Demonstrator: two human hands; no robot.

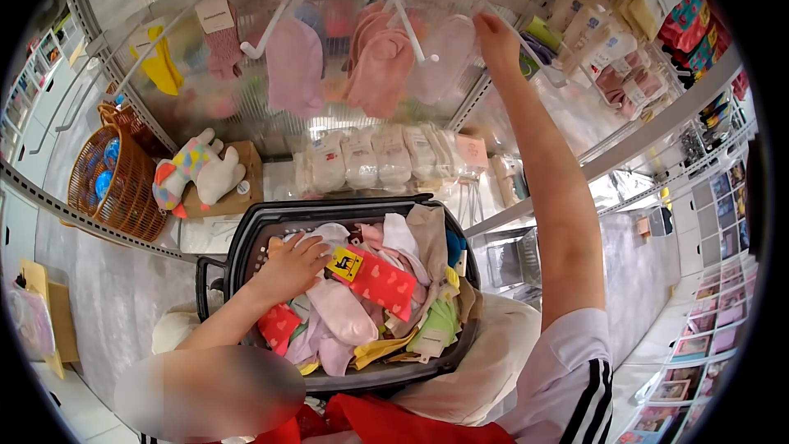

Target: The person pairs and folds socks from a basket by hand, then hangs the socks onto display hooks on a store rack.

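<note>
A black basket (238,234) full of socks rests in front of me. My left hand (294,265) lies on the pile with its fingers spread, beside red socks with pink hearts (382,279) and a yellow label. Raised to the rack at the upper right, my right hand (496,34) has its fingers closed at the top of a pale pink sock (444,62) on a hook. Nearby hooks carry a lilac-pink sock (294,70) and salmon-pink socks (380,70). Farther left hang a dusty pink knitted pair (223,49) and a yellow pair (160,62).
Packed white socks (362,160) line the shelf behind the basket. A wicker basket (131,185) and plush toys (201,173) by a cardboard box stand at the left. Metal rack posts (501,218) and more packaged goods (608,49) are on the right.
</note>
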